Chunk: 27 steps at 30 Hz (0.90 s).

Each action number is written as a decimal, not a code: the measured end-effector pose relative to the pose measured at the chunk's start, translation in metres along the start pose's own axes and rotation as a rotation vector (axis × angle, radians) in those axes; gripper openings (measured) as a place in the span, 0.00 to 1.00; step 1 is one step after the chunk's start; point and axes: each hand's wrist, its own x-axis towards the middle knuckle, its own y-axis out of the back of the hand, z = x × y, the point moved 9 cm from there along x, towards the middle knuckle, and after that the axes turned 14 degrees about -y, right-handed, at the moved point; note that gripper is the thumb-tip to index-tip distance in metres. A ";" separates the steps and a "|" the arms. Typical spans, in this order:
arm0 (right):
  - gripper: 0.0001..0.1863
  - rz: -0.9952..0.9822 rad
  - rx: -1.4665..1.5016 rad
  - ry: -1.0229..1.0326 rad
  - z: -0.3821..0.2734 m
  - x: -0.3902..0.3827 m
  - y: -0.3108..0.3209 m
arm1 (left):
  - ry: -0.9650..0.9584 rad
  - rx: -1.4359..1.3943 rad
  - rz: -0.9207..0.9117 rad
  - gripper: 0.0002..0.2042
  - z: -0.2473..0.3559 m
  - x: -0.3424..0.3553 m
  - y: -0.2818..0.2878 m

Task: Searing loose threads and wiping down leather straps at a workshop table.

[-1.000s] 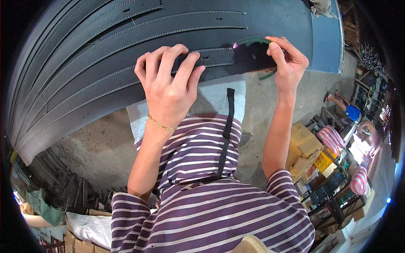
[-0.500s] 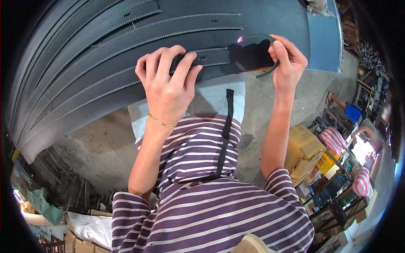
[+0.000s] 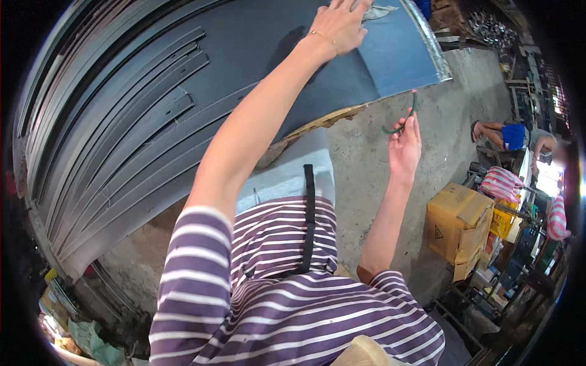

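Observation:
In my right hand (image 3: 405, 143), a thin curved green stick (image 3: 414, 105) with a pink, glowing-looking tip is pinched between the fingers, held beyond the table's near edge. My left hand (image 3: 339, 27) stretches far across the table, fingers spread at the top of the view and partly cut off. Beside its fingertips lies a crumpled pale cloth (image 3: 381, 12); whether they touch cannot be told. Long dark grey straps (image 3: 177, 67) with pale stitched edges lie fanned out on the left, some with small slots near their ends.
The table's dark grey top (image 3: 256, 49) meets a bluish sheet (image 3: 397, 55) at the right, with a shiny edge strip. Rough yellowish material shows along its near edge. A cardboard box (image 3: 458, 213) stands on the concrete floor to the right. Farther off, a person (image 3: 543, 146) sits near striped bags.
My left hand has left the straps and reached forward to the right, near the cloth. My right hand has drawn back off the table with the green stick. The view has shifted.

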 end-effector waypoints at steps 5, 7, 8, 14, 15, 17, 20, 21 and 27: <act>0.16 0.000 0.040 0.017 -0.001 0.019 0.016 | -0.069 0.282 -0.116 0.18 -0.048 0.008 -0.093; 0.16 0.040 0.015 0.050 -0.005 0.023 0.020 | -0.068 0.151 -0.208 0.16 -0.054 0.025 -0.087; 0.16 0.058 0.034 0.059 -0.005 0.032 0.024 | -0.049 0.015 -0.312 0.14 -0.052 0.031 -0.085; 0.12 0.003 -0.040 -0.092 0.033 0.086 0.034 | 0.060 0.018 -0.040 0.12 -0.017 -0.040 0.099; 0.12 -0.012 0.029 -0.036 0.023 0.077 0.034 | 0.126 0.050 0.002 0.11 -0.014 -0.064 0.128; 0.11 -0.049 0.140 0.048 0.006 0.063 0.038 | 0.257 0.186 -0.012 0.10 -0.009 -0.119 0.183; 0.08 0.019 0.046 0.308 -0.028 0.044 0.031 | 0.442 0.329 0.026 0.13 0.011 -0.204 0.241; 0.08 0.018 0.049 0.297 -0.025 0.047 0.031 | 0.487 0.364 -0.004 0.15 0.015 -0.230 0.246; 0.08 0.195 -0.938 0.823 -0.031 0.018 -0.017 | 0.700 0.525 -0.291 0.24 0.025 -0.327 0.201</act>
